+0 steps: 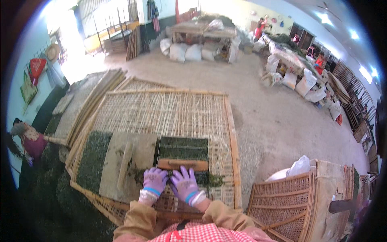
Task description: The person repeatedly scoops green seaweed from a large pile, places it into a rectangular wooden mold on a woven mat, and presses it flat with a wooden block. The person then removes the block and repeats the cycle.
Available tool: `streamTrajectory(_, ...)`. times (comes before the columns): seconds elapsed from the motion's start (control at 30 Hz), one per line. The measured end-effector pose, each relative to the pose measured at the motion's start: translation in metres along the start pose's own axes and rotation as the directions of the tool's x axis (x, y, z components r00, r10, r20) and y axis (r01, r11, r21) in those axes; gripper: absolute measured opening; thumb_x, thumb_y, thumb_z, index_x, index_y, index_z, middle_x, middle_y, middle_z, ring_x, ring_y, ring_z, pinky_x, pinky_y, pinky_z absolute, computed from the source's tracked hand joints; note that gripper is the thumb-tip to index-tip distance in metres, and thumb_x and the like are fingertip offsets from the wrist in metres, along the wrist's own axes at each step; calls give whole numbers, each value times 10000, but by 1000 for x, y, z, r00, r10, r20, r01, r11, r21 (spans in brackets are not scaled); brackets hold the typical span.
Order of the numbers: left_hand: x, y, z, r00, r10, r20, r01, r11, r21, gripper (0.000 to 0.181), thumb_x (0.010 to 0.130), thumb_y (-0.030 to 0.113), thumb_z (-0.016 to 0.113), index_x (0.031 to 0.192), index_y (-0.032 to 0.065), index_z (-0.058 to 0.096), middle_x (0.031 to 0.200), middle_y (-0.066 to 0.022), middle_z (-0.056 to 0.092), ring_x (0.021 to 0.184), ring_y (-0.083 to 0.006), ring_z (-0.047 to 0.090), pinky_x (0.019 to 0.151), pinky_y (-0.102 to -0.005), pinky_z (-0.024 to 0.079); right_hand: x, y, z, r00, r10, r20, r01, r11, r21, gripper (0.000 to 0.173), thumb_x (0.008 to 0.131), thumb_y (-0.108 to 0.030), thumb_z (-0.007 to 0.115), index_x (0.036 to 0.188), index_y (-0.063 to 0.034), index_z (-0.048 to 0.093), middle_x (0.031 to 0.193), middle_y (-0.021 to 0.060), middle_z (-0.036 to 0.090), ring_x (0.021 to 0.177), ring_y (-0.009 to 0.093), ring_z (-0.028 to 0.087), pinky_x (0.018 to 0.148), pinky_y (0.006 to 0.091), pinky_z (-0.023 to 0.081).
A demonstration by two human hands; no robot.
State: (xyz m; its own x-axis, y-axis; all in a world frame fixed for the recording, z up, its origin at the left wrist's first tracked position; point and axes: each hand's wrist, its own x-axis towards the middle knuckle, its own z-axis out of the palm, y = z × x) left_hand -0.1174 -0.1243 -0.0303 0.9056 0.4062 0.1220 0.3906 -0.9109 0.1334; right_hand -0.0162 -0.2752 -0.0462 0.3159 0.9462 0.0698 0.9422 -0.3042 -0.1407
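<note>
Before me lies a woven bamboo drying tray (133, 112) with a wooden rim. A dark rectangular frame (183, 146) on it encloses dark green shredded plant material, and a wooden block (183, 164) lies across it. My right hand (184, 184), in a purple glove, rests with spread fingers at the frame's near side, just below the block. My left hand (154, 181), gloved alike, is beside the frame's near left corner over some green shreds. Neither hand plainly grips anything. Left of it lies a flat board (112, 169) with a raised bar handle; a dark green sheet (92, 160) shows beyond.
More bamboo trays (93, 103) are stacked behind on the left, and others (281, 193) stand upright at the lower right. A dark green heap (57, 193) lies lower left, near a person (31, 140). Sacks (193, 53) and worktables stand farther back.
</note>
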Motion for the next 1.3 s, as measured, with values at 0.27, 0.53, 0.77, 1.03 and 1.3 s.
streamTrajectory(0.27,-4,-4,-17,979,35,-200,-37,999,-4,210,767,161,680,976,143,695,1005,-50,678,1115,-287,569,961,-469,413,-22,10,-22,962,177,205,-186,982,21,503,1023,-450,372,1363,-135,566,1492,39,456,1457,344,264,1105,722,151)
streamTrajectory(0.53,-14,14,-20,949,273,-158,-284,957,-52,387,754,93,626,1129,155,696,1217,-47,641,1289,-321,487,1116,-540,315,-24,9,-34,930,191,315,-210,977,27,545,1023,-473,350,1419,-131,502,1516,49,417,1481,345,210,1121,719,132)
streamTrajectory(0.77,-20,-3,2,986,153,67,-157,986,57,345,837,149,598,1165,183,702,1330,-4,614,1405,-295,401,1179,-629,180,-40,21,-27,935,248,255,-252,968,-18,543,1022,-481,340,1376,-125,547,1458,51,472,1455,344,258,1098,738,133)
streamTrajectory(1.03,-32,-7,-5,999,23,27,-25,999,39,361,838,149,593,1189,173,674,1276,-21,637,1362,-299,446,1173,-604,204,-56,40,-37,915,332,231,-339,941,-9,536,1001,-485,358,1343,-126,563,1425,64,487,1437,339,277,1104,696,157)
streamTrajectory(1.3,-10,21,-9,982,-53,-183,19,984,-178,271,838,195,635,1090,102,673,1122,-99,675,1167,-321,557,1007,-511,395,-7,8,-6,970,243,15,-241,951,194,309,955,-282,514,1215,-143,607,1172,76,648,1112,287,597,917,439,480)
